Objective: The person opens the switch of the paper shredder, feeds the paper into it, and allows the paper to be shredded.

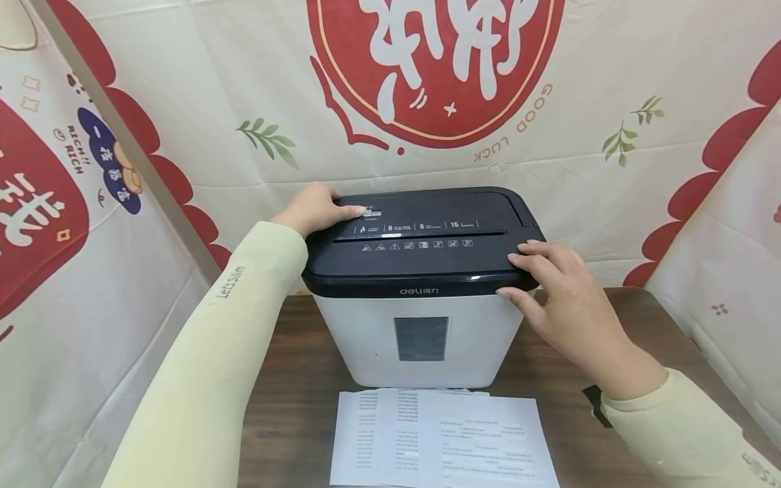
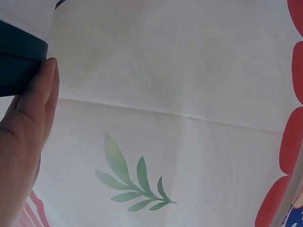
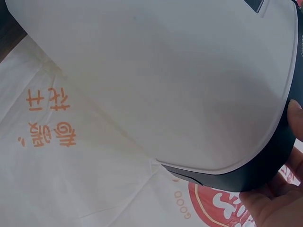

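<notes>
A paper shredder (image 1: 427,271) with a black lid and a white bin stands on the table, a feed slot across its top. My left hand (image 1: 320,208) grips the lid's far left corner, thumb on top by the small slide switch (image 1: 371,212). In the left wrist view its fingers (image 2: 42,90) lie along the lid's side. At the front right corner, my right hand (image 1: 564,298) holds the lid's edge, fingertips on top and thumb at the front rim. The right wrist view shows that thumb (image 3: 296,118) against the black rim, beside the white bin.
Printed sheets of paper (image 1: 439,440) lie on the brown wooden table (image 1: 293,407) in front of the shredder. Behind it hangs a white cloth (image 1: 213,81) with red print, and similar cloth rises at both sides. A small black patch (image 1: 594,400) is near the right wrist.
</notes>
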A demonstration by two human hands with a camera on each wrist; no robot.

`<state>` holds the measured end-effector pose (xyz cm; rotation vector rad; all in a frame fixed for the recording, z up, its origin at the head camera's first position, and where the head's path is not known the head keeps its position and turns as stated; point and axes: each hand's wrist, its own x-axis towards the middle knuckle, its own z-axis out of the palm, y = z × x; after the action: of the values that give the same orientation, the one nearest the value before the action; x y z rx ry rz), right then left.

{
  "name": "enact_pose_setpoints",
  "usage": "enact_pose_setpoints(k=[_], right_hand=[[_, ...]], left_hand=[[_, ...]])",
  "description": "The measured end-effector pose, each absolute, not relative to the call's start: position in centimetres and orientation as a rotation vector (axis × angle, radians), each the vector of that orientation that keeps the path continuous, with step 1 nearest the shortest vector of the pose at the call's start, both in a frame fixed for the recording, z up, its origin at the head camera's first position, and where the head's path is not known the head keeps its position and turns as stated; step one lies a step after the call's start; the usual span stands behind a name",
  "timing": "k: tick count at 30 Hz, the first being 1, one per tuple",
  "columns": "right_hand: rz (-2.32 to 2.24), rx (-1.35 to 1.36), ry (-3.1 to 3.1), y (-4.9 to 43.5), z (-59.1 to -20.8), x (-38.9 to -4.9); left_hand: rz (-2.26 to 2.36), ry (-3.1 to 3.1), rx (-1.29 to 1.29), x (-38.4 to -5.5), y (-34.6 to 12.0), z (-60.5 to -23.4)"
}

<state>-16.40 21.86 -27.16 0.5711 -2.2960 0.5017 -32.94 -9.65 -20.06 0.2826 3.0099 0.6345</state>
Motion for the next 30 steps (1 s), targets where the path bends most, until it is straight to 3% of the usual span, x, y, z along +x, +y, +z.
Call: enact_pose_setpoints(k=[30], right_hand=[[0.518, 0.559, -2.257, 21.56, -27.69, -16.64]], left_hand=[[0.622, 3.034, 0.239, -33.34, -9.18, -19.64]])
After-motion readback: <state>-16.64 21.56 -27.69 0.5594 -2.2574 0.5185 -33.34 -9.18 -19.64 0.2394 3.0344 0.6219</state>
